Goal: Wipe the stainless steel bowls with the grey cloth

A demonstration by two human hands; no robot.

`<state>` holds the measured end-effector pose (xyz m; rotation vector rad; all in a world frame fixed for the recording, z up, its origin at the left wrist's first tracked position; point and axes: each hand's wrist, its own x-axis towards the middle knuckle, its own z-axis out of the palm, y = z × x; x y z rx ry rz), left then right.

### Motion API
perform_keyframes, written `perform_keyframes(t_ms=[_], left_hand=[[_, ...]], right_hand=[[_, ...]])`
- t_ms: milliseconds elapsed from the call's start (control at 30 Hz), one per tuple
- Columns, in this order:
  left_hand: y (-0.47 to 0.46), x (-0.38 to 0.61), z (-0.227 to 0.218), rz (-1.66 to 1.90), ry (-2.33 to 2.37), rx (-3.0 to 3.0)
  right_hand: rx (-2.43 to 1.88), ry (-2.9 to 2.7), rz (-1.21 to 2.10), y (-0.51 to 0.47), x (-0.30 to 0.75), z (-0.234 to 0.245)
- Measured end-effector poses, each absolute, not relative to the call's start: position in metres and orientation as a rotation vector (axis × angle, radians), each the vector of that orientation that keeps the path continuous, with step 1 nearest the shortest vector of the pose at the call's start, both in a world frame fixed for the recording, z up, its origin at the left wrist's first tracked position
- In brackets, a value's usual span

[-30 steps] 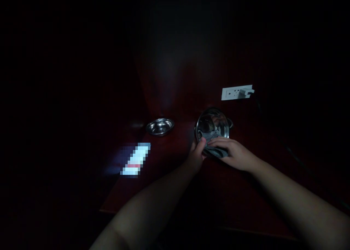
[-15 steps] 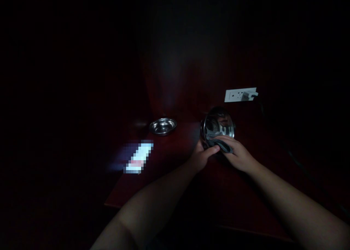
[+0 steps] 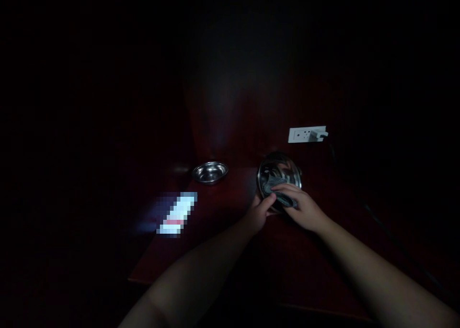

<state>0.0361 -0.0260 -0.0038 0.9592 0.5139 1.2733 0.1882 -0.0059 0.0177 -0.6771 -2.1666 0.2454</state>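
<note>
A shiny metal bowl (image 3: pixel 264 167) is tilted with its opening towards me, right of the middle of the view. My left hand (image 3: pixel 259 213) grips its lower left rim, thumb on the near side and the other fingers mostly hidden behind. In my right hand (image 3: pixel 302 206) is a bunched dark grey cloth (image 3: pixel 275 184), pressed against the inside of the bowl. Part of the cloth hangs below the right fingers. To the left, a second, shallow metal bowl (image 3: pixel 210 173) stands upright on the dark red table (image 3: pixel 230 198), apart from both hands.
A bright, pixelated phone-like screen (image 3: pixel 178 215) lies near the table's left edge. A white wall socket (image 3: pixel 302 134) holds a plug (image 3: pixel 318 135), and a dark cable (image 3: pixel 384 225) runs down the right side. The surroundings are very dark.
The view has shifted slightly, so the table things sit a little lower and further left. The tilted bowl now faces me more, with the cloth still against its inside.
</note>
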Motion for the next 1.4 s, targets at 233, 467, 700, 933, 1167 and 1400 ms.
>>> perform_keyframes(t_ms=[233,467,700,933,1167,1400], left_hand=[[-0.0216,0.0338,-0.0017,1.338,0.505,1.124],[-0.0212,0.0317,-0.0002,1.392,0.545,1.249],[-0.0228,0.0306,0.0025,1.434,0.618,1.298],[-0.0197,0.0291,0.0015,1.451,0.606,1.351],[-0.0211,0.0300,-0.0006,1.351,0.715,1.138],[-0.0238,0.0317,0.0026,1.346,0.720,0.976]], right_hand=[[-0.607,-2.199,0.313,-0.0136,0.1841,0.0237],[-0.614,-2.235,0.355,-0.0150,0.1835,0.0273],[-0.677,-2.261,0.341,-0.0115,0.1879,0.0277],[-0.714,-2.245,0.224,-0.0071,0.1913,0.0261],[-0.737,-2.250,0.271,-0.0077,0.1903,0.0241],[-0.598,-2.264,0.384,-0.0109,0.1865,0.0264]])
